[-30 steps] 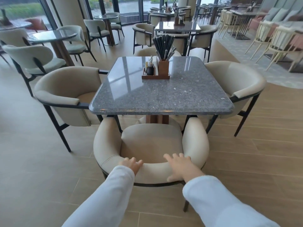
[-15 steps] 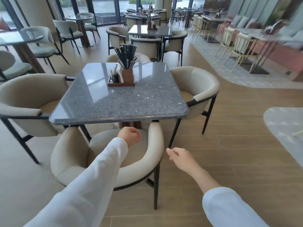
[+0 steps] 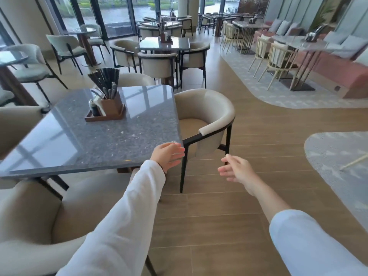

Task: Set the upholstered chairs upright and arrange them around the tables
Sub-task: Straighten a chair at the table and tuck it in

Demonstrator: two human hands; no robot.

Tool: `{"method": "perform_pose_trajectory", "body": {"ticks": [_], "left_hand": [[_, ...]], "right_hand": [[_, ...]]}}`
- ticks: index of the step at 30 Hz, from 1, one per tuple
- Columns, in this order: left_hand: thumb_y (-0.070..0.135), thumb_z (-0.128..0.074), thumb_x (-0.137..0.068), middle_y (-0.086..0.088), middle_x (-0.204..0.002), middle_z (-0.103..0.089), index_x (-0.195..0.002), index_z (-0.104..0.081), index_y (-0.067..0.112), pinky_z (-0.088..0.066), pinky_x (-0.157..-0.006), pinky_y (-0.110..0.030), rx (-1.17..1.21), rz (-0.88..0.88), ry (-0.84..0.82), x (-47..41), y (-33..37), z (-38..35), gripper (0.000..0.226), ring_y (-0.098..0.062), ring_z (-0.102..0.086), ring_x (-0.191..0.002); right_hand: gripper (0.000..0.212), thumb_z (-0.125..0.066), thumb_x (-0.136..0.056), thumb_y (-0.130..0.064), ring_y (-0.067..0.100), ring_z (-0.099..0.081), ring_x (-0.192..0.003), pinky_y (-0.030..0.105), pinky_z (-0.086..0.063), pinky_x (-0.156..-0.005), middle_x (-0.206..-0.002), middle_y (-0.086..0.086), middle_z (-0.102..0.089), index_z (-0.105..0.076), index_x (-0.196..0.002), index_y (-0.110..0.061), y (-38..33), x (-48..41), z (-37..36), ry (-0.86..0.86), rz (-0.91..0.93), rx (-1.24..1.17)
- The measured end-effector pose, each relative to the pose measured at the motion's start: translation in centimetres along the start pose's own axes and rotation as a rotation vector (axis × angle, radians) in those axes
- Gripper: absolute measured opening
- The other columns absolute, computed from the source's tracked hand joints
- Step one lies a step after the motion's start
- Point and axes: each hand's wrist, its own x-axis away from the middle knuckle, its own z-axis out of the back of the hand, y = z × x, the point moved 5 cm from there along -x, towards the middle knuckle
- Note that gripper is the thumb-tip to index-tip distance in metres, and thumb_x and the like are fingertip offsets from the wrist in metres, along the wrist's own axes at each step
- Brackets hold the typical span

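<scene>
Beige upholstery on black metal frames, four matching pieces round one table.

1. Beige upholstered tub chair at the left edge: upright, cut off by the frame, just beside the table's left side.
2. Beige upholstered tub chair nearest the camera: upright, with its seat pushed toward the table's near edge. The white left sleeve crosses above its right arm.
3. Square grey speckled stone table: polished top with window reflections.
4. Brown wooden caddy: stands on the table's far left part and holds dark chopsticks, cutlery handles and a small bottle.
5. Beige upholstered chair behind the table: only the curved back shows, at the far side.
6. Left hand: fingers straight and together, holding nothing. It is in front of the table's near right corner and blurred, so contact cannot be told.
7. Beige upholstered tub chair on the right: upright on four black legs, with its seat facing the table's right edge and its front corner just beside the tabletop.
8. Right hand: fingers loosely spread, holding nothing. It is above the wooden plank floor, near that chair's outer leg but apart from it.
9. Pale right sleeve: lower right.
10. Grey patterned carpet: curved edge, far right.
</scene>
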Motion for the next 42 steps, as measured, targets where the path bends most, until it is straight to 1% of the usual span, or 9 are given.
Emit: {"method": "perform_pose_trajectory", "body": {"ticks": [6, 13, 18, 22, 29, 34, 37, 40, 42], "left_hand": [[0.010, -0.055, -0.093, -0.011, -0.093, -0.072, -0.095, -0.064, 0.011, -0.055, -0.082, -0.034, 0.144, -0.015, 0.031, -6.8, 0.7, -7.3, 0.010, -0.024, -0.069, -0.088], [-0.004, -0.045, -0.094, -0.011, -0.096, -0.067, -0.105, -0.055, 0.010, -0.051, -0.084, -0.035, 0.264, 0.046, 0.144, -18.1, 1.6, -16.1, 0.020, -0.024, -0.065, -0.092], [0.009, -0.049, -0.095, -0.008, -0.097, -0.065, -0.103, -0.057, 0.014, -0.050, -0.087, -0.037, 0.247, 0.095, 0.198, -25.9, 2.6, -21.6, 0.012, -0.023, -0.064, -0.090], [0.017, -0.055, -0.093, -0.006, -0.097, -0.063, -0.108, -0.058, 0.012, -0.051, -0.083, -0.037, 0.261, 0.126, 0.273, -31.8, 2.5, -24.8, 0.017, -0.021, -0.063, -0.087], [0.017, -0.059, -0.090, -0.008, -0.094, -0.060, -0.091, -0.059, 0.013, -0.050, -0.089, -0.042, 0.448, 0.205, 0.464, -41.1, 1.5, -31.6, 0.004, -0.026, -0.058, -0.097], [0.017, -0.058, -0.091, -0.008, -0.098, -0.059, -0.106, -0.057, 0.010, -0.047, -0.089, -0.042, 0.625, 0.195, 0.544, -46.1, 2.5, -36.7, 0.016, -0.026, -0.057, -0.102], [0.016, -0.058, -0.091, -0.009, -0.098, -0.058, -0.107, -0.057, 0.009, -0.047, -0.090, -0.043, 0.659, 0.168, 0.613, -49.2, 3.2, -38.2, 0.017, -0.027, -0.057, -0.103], [0.011, -0.052, -0.093, -0.005, -0.094, -0.057, -0.121, -0.055, 0.006, -0.045, -0.095, -0.040, 0.508, 0.103, 0.736, -52.5, 3.7, -38.7, 0.028, -0.024, -0.054, -0.104], [0.009, -0.053, -0.093, -0.004, -0.099, -0.059, -0.125, -0.053, 0.007, -0.046, -0.089, -0.034, 0.332, 0.035, 0.823, -54.8, 4.2, -38.3, 0.032, -0.021, -0.057, -0.102]], "right_hand": [[0.030, -0.039, -0.102, -0.038, 0.018, -0.071, -0.081, 0.034, -0.054, -0.077, -0.089, 0.005, -0.074, -0.061, -0.105, -0.018, -0.8, -7.7, 6.0, -0.003, -0.002, -0.075], [0.029, -0.040, -0.101, -0.037, 0.018, -0.069, -0.085, 0.033, -0.053, -0.077, -0.092, 0.005, -0.073, -0.057, -0.114, -0.018, -1.9, -20.1, 11.1, -0.083, -0.065, -0.005], [0.028, -0.041, -0.100, -0.037, 0.017, -0.070, -0.082, 0.033, -0.053, -0.077, -0.092, 0.005, -0.073, -0.056, -0.116, -0.018, -3.6, -29.2, 15.4, -0.117, -0.016, 0.023], [0.029, -0.046, -0.098, -0.034, 0.012, -0.064, -0.074, 0.017, -0.047, -0.058, -0.095, 0.005, -0.070, -0.054, -0.121, -0.018, -3.9, -36.1, 19.4, -0.167, 0.068, 0.227], [0.033, -0.044, -0.099, -0.031, 0.020, -0.066, -0.085, 0.028, -0.050, -0.070, -0.103, 0.008, -0.068, -0.046, -0.131, -0.022, -4.4, -50.1, 26.0, -0.295, 0.146, 0.373], [0.034, -0.045, -0.098, -0.034, 0.010, -0.066, -0.078, 0.024, -0.049, -0.062, -0.093, -0.004, -0.067, -0.046, -0.131, -0.024, -7.2, -59.6, 29.3, -0.433, 0.225, 0.447], [0.031, -0.046, -0.097, -0.033, 0.013, -0.066, -0.077, 0.030, -0.051, -0.068, -0.090, -0.002, -0.068, -0.048, -0.127, -0.023, -9.5, -65.3, 29.8, -0.489, 0.275, 0.460], [0.032, -0.049, -0.096, -0.034, 0.020, -0.066, -0.090, 0.037, -0.051, -0.081, -0.096, 0.005, -0.068, -0.047, -0.127, -0.026, -11.1, -70.6, 28.9, -0.587, 0.332, 0.531], [0.036, -0.051, -0.094, -0.034, 0.020, -0.063, -0.094, 0.034, -0.049, -0.080, -0.098, 0.005, -0.067, -0.046, -0.129, -0.027, -12.1, -74.0, 27.6, -0.661, 0.381, 0.600]]}}
